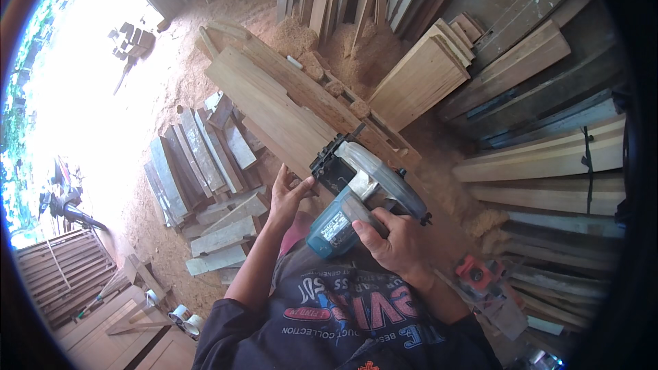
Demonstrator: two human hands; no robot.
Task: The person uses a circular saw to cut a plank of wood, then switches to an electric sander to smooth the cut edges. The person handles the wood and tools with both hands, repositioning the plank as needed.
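A teal circular saw (334, 227) with a grey blade guard rests across the near end of a long, pale wooden board (271, 99). My right hand (394, 241) is closed around the saw's rear handle, with the thumb over the top. Beside the near left corner of the board, my left hand (289, 195) has its fingers apart, the index finger stretched forward. Its fingertips are close to the saw's black base plate (331, 164); I cannot tell whether they press on it. The saw's body hides the blade and the board's near end.
Under the board lies a thick timber bench (301, 72) strewn with sawdust. Offcuts (199, 157) are piled to the left. Planks (541, 154) are stacked along the right, and boards (428, 79) lean ahead. A red-and-grey machine (473, 273) stands at the lower right.
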